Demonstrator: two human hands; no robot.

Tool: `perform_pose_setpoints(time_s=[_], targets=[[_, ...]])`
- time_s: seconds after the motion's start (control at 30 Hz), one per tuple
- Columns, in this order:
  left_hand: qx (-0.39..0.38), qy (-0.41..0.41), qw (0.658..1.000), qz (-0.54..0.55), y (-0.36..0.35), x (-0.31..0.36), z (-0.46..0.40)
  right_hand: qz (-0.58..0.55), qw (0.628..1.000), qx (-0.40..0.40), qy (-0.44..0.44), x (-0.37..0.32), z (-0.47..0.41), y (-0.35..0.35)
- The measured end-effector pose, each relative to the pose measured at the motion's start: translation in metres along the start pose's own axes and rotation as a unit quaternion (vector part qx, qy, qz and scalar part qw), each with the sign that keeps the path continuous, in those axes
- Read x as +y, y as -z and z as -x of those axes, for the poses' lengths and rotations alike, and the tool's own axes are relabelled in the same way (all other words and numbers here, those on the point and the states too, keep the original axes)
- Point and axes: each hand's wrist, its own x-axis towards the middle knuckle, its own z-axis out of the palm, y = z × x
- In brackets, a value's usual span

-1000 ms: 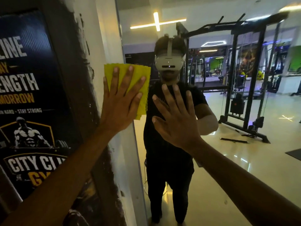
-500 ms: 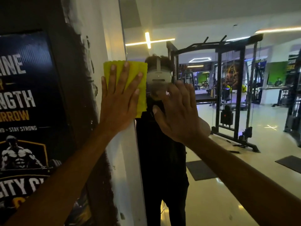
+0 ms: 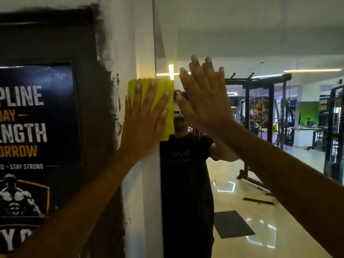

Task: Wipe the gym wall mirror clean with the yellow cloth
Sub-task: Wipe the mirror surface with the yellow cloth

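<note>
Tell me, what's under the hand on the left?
The yellow cloth is under the left hand, pressed flat at the mirror left edge. Its top and right side show around the fingers. The part beneath the palm is covered.

I see a soft, matt yellow cloth (image 3: 163,94) against the glossy wall mirror glass (image 3: 260,43) — beside it a rough-edged black painted patch (image 3: 96,127) and a slightly shiny printed dark poster (image 3: 37,112).

The right hand (image 3: 206,101) now sits higher on the mirror (image 3: 279,43) than the left hand (image 3: 143,125), its fingertips above the cloth (image 3: 163,90), where a second ago it lay lower than the left.
</note>
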Motion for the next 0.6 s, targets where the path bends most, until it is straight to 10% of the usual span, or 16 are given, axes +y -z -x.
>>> perform_pose_setpoints(time_s=[0.2, 0.37, 0.6], targets=[[-0.041, -0.093, 0.994, -0.035, 0.003, -0.004, 0.027, 0.013, 1.0, -0.01, 0.009, 0.02, -0.016, 0.0], [0.0, 0.001, 1.0, -0.002, 0.021, -0.028, -0.083, 0.022, 1.0, -0.006, -0.006, 0.015, -0.017, -0.008], [-0.048, -0.093, 0.995, -0.006, -0.001, -0.006, 0.022, 0.013, 1.0, -0.013, 0.003, 0.02, -0.016, -0.008]])
